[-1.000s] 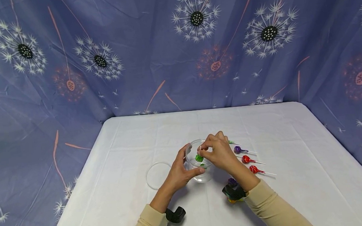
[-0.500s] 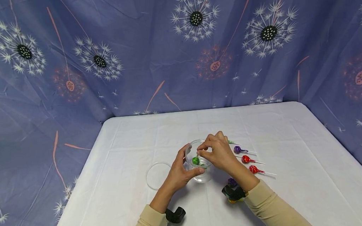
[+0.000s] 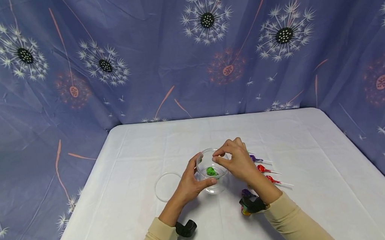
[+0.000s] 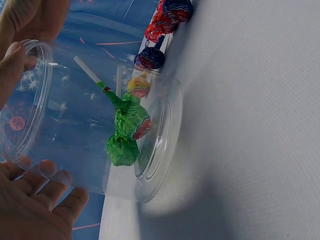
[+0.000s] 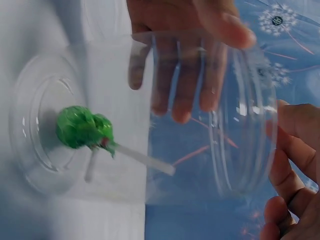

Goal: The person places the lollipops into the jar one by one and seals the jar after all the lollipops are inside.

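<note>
A clear plastic jar [image 4: 75, 135] stands open-topped between my hands, its base at or close to the white cloth. My left hand [image 3: 188, 182] grips it from the left, thumb on the near side and fingers around the far side. Inside, green-wrapped lollipops [image 5: 75, 127] rest at the bottom with their white sticks slanting toward the mouth. My right hand [image 3: 238, 161] hovers at the jar's right rim, fingers loosely bent. Nothing shows between its thumb and fingertips.
A clear round lid [image 3: 167, 186] lies left of the jar. Purple [image 3: 254, 158] and red lollipops [image 3: 262, 169] lie in a row to the right. More lollipops, purple [image 3: 247, 193] and yellow [image 3: 245, 210], are partly hidden by the right wrist's black camera mount [image 3: 253, 204].
My right hand has lowered a green lollipop into the jar and let go of it. It has since drawn back slightly up and right. My left hand keeps its hold on the jar.
</note>
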`<control>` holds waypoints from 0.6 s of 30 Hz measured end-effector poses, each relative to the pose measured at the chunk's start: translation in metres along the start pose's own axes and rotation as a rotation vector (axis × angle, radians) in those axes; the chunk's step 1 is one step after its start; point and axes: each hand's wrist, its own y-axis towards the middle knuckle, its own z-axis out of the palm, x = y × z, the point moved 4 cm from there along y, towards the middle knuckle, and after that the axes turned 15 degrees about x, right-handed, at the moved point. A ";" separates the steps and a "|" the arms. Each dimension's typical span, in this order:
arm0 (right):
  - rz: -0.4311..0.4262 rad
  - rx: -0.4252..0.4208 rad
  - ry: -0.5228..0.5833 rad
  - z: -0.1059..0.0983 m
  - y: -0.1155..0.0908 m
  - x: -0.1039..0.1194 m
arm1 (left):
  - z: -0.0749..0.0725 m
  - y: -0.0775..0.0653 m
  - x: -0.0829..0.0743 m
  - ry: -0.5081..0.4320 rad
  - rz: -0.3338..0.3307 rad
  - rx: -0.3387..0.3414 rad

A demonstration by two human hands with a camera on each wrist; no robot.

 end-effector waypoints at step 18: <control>0.060 -0.062 0.044 -0.033 -0.032 -0.016 | 0.000 0.001 0.003 0.066 0.030 -0.035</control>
